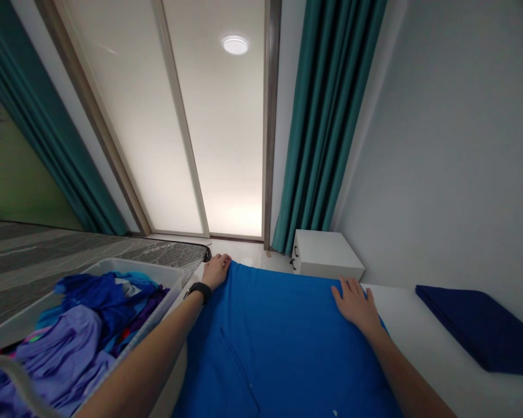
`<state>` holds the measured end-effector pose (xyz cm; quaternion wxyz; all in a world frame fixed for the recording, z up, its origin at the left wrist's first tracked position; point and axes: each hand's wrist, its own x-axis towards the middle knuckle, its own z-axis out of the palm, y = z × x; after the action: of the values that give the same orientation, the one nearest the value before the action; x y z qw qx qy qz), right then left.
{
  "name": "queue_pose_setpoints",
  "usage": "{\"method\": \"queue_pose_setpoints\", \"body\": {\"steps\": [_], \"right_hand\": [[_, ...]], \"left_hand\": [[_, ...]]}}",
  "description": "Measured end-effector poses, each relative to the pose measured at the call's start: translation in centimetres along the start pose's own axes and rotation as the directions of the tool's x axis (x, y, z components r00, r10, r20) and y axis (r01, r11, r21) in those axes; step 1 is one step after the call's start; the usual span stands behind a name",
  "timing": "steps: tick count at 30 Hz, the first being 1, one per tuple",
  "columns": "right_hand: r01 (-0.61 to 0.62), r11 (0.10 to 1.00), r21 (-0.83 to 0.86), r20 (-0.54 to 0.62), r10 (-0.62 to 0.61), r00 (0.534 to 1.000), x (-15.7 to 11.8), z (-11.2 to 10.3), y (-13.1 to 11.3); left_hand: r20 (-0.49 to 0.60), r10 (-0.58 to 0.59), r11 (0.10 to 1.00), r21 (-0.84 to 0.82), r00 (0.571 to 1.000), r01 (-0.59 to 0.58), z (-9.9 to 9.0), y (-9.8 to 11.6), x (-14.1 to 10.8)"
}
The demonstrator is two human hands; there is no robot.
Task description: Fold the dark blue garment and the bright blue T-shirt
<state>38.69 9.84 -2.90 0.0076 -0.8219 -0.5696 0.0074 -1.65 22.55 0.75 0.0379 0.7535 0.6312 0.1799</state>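
Observation:
A blue garment (283,331) lies spread out over a white surface in front of me. A dark slit or seam line runs along its lower left part; I cannot tell which kind of garment it is. At its far left corner my left hand (217,271), with a black band at the wrist, has its fingers curled closed on the cloth. My right hand (356,305) rests flat near the far right corner, fingers apart, palm down on the fabric.
To the left stands a white bin (174,284) heaped with blue and purple clothes (70,342). A folded navy cloth (483,331) lies on the white table (405,331) at right. Beyond the far edge are a white drawer cabinet (326,252) and a teal curtain (326,128).

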Motion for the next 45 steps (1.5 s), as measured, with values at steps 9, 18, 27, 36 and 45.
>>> {"method": "queue_pose_setpoints", "body": {"steps": [9, 18, 27, 36, 45], "right_hand": [[0.005, 1.000, -0.002, -0.009, -0.005, 1.000, 0.0, 0.0, 0.0], [0.060, 0.997, -0.041, -0.061, -0.062, 0.996, -0.2, -0.1, -0.1], [0.695, 0.695, 0.186, -0.069, -0.696, 0.715, -5.3, -4.5, -12.2], [0.814, 0.492, 0.309, -0.145, -0.822, 0.551, -7.8, -3.4, -18.4], [0.802, 0.499, 0.328, -0.155, -0.809, 0.567, -8.1, -3.1, -18.1]], "left_hand": [[-0.008, 0.311, 0.949, -0.057, 0.950, -0.311, -2.2, 3.7, -7.4], [0.006, 0.339, 0.880, -0.355, 0.941, -0.315, -1.5, 3.1, -8.8], [-0.004, 0.226, 0.833, -0.518, 0.974, -0.195, -1.8, 3.0, -8.7], [0.034, 0.129, 0.827, -0.555, 0.991, -0.088, -1.5, 2.9, -8.9], [0.080, -0.108, 0.885, -0.446, 0.991, 0.132, -0.5, 0.5, -4.4]]}}
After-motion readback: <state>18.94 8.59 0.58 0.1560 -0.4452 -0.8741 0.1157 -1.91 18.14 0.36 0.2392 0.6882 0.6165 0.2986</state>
